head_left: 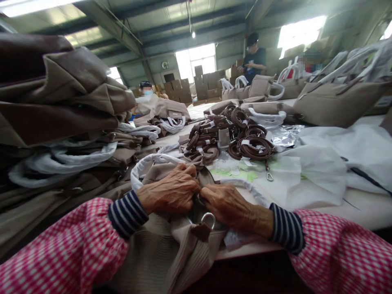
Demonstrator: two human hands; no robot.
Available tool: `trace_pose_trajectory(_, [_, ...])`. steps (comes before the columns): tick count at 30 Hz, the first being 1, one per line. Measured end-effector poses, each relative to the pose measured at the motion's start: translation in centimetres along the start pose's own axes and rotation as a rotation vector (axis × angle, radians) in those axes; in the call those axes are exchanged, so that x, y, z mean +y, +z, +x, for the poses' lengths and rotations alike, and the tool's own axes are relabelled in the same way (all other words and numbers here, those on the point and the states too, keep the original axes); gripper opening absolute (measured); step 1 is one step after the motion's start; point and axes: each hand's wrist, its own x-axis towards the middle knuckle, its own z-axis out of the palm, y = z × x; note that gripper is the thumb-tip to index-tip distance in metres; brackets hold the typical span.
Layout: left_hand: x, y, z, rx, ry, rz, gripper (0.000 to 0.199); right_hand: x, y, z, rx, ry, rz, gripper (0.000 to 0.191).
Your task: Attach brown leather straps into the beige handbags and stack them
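A beige fabric handbag [171,249] lies in front of me at the table's near edge, with a brown tab and metal D-ring [208,220] and a white-wrapped handle [143,167]. My left hand [170,190] grips the bag's top edge, fingers curled on it. My right hand [228,204] meets it from the right, fingers closed on the same dark opening of the bag. Both wrists show striped cuffs under red checked sleeves.
A tall stack of beige bags [61,106] rises at my left. Coiled brown straps [245,143] are heaped mid-table, white dust bags [321,171] to the right, more bags [333,102] behind. Other people [254,57] stand at the far end near cardboard boxes.
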Motion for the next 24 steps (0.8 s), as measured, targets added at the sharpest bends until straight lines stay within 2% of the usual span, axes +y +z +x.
trace_pose_trajectory(3, [-0.2,0.4,-0.2,-0.015,-0.029,-0.04,0.011,0.2,-0.4,0.2,-0.026,-0.011,-0.018,0.014])
trace_pose_trajectory(5, [-0.5,0.9,-0.5,0.048,-0.038,-0.076,0.004,0.6,-0.7,0.4,-0.051,0.007,-0.024,0.014])
trace_pose_trajectory(7, [-0.7,1.5,-0.9,0.156,-0.071,-0.085,0.029,1.1,-0.8,0.8,-0.053,0.004,-0.033,0.013])
trace_pose_trajectory(10, [-0.6,2.2,-1.6,0.307,-0.211,-0.037,0.064,1.8,-0.8,2.0,-0.041,-0.053,-0.066,0.011])
trace_pose_trajectory(13, [-0.6,2.5,-1.8,0.338,-0.338,-0.079,0.07,2.5,0.0,3.8,-0.037,-0.087,-0.164,0.011])
trace_pose_trajectory(17, [-1.5,2.1,-1.3,0.365,-0.381,-0.277,0.065,3.1,0.9,5.5,-0.01,-0.012,-0.299,0.01])
trace_pose_trajectory(20, [-1.8,1.6,-1.1,0.434,-0.38,-0.358,0.062,2.6,0.0,4.3,0.061,0.056,-0.314,0.014])
trace_pose_trajectory(22, [-1.6,1.2,-1.2,0.493,-0.304,-0.365,0.058,2.1,-1.2,2.4,0.142,0.036,-0.286,0.017])
trace_pose_trajectory(24, [-1.2,1.1,-1.3,0.508,-0.172,-0.345,0.054,1.8,-2.0,0.4,0.205,0.021,-0.239,0.019])
